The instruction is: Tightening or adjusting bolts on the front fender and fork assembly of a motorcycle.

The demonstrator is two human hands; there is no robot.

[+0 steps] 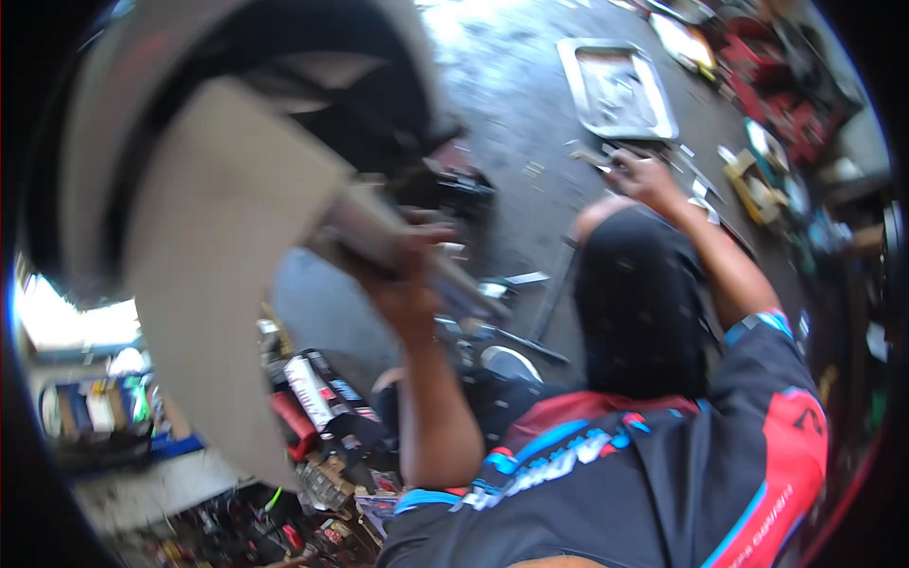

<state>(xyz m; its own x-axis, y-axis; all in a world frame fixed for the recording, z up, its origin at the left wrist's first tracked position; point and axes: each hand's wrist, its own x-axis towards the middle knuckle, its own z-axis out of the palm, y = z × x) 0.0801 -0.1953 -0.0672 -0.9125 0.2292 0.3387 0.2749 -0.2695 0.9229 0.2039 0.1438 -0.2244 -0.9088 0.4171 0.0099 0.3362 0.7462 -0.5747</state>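
Observation:
At left of centre my left hand (402,284) is wrapped round a grey metal tube-like part (365,227), blurred, beside the dark wheel arch of a pale car body (237,218). Which part it is, I cannot make out. My right hand (646,180) is closed above the floor, past my right knee. A metal tool that looks like a wrench (591,155) sticks out from its fingers to the left. Just beyond lies a shiny rectangular metal tray (632,131) with small items in it.
A dark T-shaped bar tool (552,298) lies between my legs. Loose tools (703,185) are right of my right hand. A red tool case (772,85) and a yellow box (755,189) stand at the far right. Boxes and a red cylinder (294,426) crowd the lower left.

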